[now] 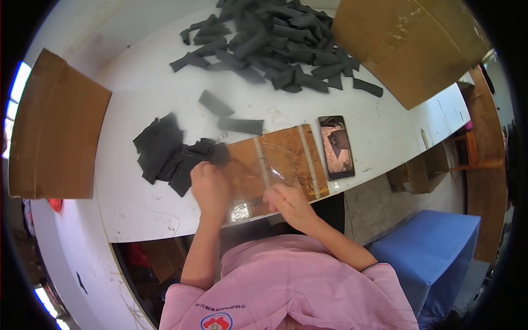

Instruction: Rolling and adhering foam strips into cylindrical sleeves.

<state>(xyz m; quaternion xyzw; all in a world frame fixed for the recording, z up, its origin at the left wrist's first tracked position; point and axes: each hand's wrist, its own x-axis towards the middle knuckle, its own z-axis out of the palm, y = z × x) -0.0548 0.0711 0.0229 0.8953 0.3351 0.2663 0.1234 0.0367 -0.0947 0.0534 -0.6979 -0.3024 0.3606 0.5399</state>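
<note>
My left hand (209,184) reaches to the near edge of a heap of flat black fabric-like pieces (159,148). Its fingertips meet small dark pieces (208,149) there; motion blur hides whether it grips one. Over the right part of a brown board (286,151) with pale tape strips, my right hand (289,204) is closed, fingers curled together. What it holds, if anything, cannot be made out. Two loose dark grey strips, one (215,103) tilted and one (241,126) nearly level, lie beyond the board.
A large pile of rolled dark grey pieces (275,44) covers the table's far side. Cardboard boxes stand at the left (58,132) and far right (412,44). A phone (336,147) lies right of the board. A blue covered block (429,247) stands off the table's right front.
</note>
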